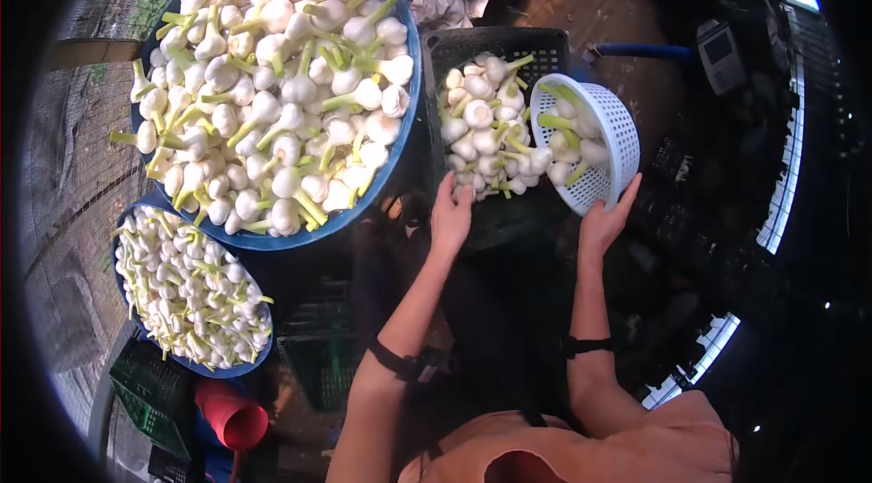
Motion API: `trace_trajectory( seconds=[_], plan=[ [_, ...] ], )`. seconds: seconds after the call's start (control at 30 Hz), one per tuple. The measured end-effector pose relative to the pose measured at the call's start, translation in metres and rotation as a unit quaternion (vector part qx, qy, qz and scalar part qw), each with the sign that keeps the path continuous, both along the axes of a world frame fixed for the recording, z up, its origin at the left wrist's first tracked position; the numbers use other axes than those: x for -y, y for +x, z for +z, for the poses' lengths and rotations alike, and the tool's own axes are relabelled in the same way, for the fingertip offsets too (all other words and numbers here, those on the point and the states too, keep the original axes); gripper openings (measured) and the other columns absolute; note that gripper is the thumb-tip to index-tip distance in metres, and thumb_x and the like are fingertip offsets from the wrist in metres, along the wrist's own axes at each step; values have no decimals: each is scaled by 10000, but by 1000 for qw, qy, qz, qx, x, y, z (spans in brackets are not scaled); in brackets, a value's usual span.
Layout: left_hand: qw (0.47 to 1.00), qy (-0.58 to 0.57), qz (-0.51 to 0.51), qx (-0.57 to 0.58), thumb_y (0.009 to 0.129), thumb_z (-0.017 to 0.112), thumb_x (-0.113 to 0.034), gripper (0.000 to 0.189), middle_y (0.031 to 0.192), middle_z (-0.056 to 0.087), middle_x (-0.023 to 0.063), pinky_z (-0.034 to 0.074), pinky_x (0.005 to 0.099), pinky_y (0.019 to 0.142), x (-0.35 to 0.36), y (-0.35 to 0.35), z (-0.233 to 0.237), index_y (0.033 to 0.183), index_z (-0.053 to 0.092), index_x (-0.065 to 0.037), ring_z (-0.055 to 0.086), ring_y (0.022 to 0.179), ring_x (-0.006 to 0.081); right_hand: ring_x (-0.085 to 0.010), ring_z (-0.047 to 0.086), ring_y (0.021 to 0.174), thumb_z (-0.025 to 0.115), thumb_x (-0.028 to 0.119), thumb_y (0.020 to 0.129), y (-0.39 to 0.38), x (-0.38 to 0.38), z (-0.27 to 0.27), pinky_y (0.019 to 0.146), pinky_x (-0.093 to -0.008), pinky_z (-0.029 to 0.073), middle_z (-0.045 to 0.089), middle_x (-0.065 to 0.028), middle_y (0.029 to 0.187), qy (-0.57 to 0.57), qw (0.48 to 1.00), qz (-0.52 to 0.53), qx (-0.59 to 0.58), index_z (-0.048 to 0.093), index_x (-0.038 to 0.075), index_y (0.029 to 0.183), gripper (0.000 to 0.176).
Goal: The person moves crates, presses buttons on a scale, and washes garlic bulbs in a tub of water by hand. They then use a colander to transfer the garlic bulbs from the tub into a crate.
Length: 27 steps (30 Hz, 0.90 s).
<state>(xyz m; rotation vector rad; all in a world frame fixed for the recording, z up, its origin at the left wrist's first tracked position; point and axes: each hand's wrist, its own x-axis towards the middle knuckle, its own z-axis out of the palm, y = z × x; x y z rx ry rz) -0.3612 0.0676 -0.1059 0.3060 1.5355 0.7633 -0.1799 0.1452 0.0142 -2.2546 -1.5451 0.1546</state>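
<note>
The right hand [604, 221] grips the lower edge of a white basket [610, 130], which is tipped on its side with garlic bulbs [483, 136] lying from its mouth into a black crate [538, 47]. The left hand [451, 215] rests open, fingers straight, at the crate's near edge, touching the nearest bulbs. Just left stand a big blue tub [309, 236] and a smaller blue tub [218, 370], both heaped with garlic.

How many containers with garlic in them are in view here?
4: large blue tub upper left, smaller blue tub lower left, black crate centre, white basket tipped in right hand. Others may be hidden.
</note>
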Motion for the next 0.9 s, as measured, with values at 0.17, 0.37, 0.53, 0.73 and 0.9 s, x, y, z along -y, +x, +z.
trace_trajectory(
  seconds=[0.17, 0.37, 0.53, 0.73, 0.9],
  plan=[
    [998, 19, -33, -52, 893, 567, -288, 570, 1295, 519, 218, 419, 387, 965, 1, -4, 8, 1376, 394, -40, 544, 1146, 333, -384, 398, 1277, 477, -166, 736, 20, 35, 16, 1046, -429, 348, 380, -242, 1385, -46, 998, -25, -23, 286, 73, 1443, 771],
    [990, 57, -59, -117, 865, 584, -220, 593, 1254, 512, 255, 424, 424, 940, 2, 17, -6, 1371, 357, -8, 524, 1122, 389, -375, 383, 1294, 474, -161, 738, 2, 50, 12, 1060, -422, 329, 355, -228, 1409, -42, 997, 31, -53, 304, 41, 1429, 740],
    [978, 57, -85, -181, 845, 575, -134, 545, 1208, 501, 265, 409, 439, 947, -11, 21, 14, 1326, 373, 24, 501, 1110, 406, -361, 364, 1315, 476, -171, 727, 30, 50, 18, 1086, -421, 292, 359, -214, 1421, -41, 999, -5, -13, 320, 24, 1418, 735],
    [933, 174, -89, -303, 803, 636, -151, 579, 1340, 402, 227, 365, 447, 1000, -49, 19, 11, 1326, 422, -25, 424, 1198, 405, -294, 395, 1298, 430, -168, 718, 52, 41, 37, 1081, -379, 288, 384, -184, 1416, 8, 999, -14, -40, 304, 31, 1425, 746],
    [878, 187, -329, -293, 739, 689, -216, 571, 1437, 347, 174, 353, 456, 1028, -85, 34, -25, 1283, 524, -158, 422, 1210, 390, -290, 402, 1285, 453, -152, 701, 89, 45, 3, 1091, -383, 275, 403, -192, 1393, 33, 979, -130, -151, 295, -9, 1412, 742]
  ],
)
